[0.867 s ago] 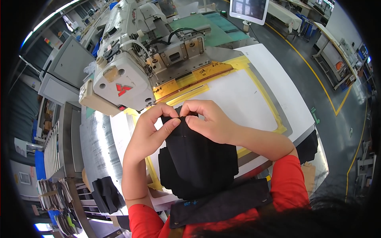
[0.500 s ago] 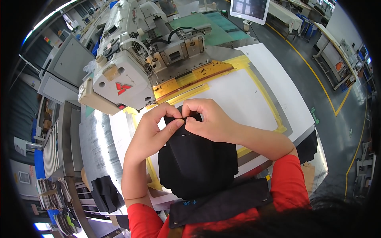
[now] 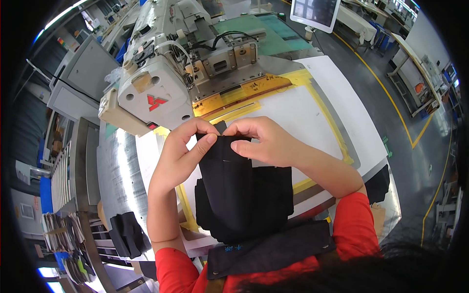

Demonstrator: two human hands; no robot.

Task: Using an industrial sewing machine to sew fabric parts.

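White table [image 3: 312, 115] edged in yellow tape, sewing machine [image 3: 161, 83] behind – both hands [image 3: 234, 141] pinching black fabric [image 3: 242, 195], grey factory floor [image 3: 391, 112]

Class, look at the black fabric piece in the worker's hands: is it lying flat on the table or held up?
Held up: both hands pinch the black fabric piece's top edge, and it hangs down toward the person.

We are looking at a garment factory floor; a large industrial sewing machine [image 3: 156, 93] is standing on a white worktable [image 3: 337, 112]; yellow lane lines [image 3: 391, 97] are running along the grey floor; more workstations [image 3: 415, 63] are lining the aisle.
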